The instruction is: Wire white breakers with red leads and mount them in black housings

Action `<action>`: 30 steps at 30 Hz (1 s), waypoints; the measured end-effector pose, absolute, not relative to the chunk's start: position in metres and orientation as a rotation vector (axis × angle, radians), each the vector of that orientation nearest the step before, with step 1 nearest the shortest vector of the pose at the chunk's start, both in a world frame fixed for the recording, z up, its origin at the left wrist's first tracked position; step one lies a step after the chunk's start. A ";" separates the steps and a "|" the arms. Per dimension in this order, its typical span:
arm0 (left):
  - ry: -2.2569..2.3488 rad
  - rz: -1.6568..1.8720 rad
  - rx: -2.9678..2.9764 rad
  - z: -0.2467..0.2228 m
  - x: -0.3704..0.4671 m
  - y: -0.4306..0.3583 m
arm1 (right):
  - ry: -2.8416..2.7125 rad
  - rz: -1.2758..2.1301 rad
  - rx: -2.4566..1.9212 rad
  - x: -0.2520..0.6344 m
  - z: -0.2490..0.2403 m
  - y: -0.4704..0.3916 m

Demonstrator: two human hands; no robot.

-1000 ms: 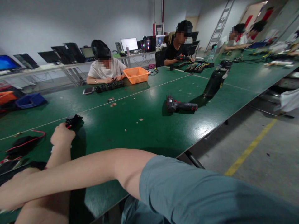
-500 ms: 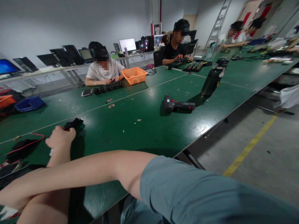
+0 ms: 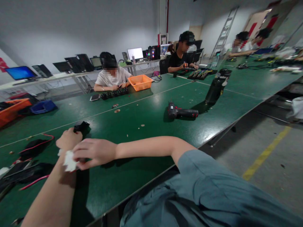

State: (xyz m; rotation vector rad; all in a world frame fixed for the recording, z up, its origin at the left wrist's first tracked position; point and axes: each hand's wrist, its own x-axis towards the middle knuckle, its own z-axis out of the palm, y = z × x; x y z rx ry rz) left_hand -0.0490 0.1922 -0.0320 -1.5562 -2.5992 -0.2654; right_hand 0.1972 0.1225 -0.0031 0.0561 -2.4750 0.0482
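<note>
My left hand (image 3: 69,138) is closed round a small black part (image 3: 81,126) just over the green table (image 3: 142,135). Its far end sticks out past my fingers, and I cannot make out its kind. My right hand (image 3: 97,153) is above my left wrist, fingers curled on a small white piece (image 3: 70,162) with an uneven outline. A bit of red shows at that piece's lower edge. Left of my forearm lie black items and red wires (image 3: 35,145).
A cordless drill (image 3: 182,112) lies on its side mid-table, with a black bottle (image 3: 216,86) behind it. Across the table are an orange basket (image 3: 140,82), a phone (image 3: 95,97) and co-workers. A blue bin (image 3: 43,107) and an orange bin (image 3: 14,112) stand at the left.
My right hand has come from the lower left, across my left forearm, to beside my left wrist, bringing the white piece. My left hand keeps the black part. The view has shifted slightly.
</note>
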 end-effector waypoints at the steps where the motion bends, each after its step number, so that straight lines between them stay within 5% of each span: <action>1: -2.607 -0.236 -1.507 -0.032 -0.050 0.195 | -2.486 0.094 0.015 0.226 -0.011 0.130; 11: -2.664 -0.148 -1.412 -0.030 -0.048 0.199 | -2.638 0.251 -0.520 0.432 -0.035 0.190; 16: -2.684 -0.131 -1.381 -0.027 -0.041 0.195 | -2.685 0.377 -0.902 0.450 -0.028 0.210; 30: -2.585 -0.145 -1.328 -0.037 -0.043 0.197 | -2.650 0.451 -0.910 0.448 -0.035 0.218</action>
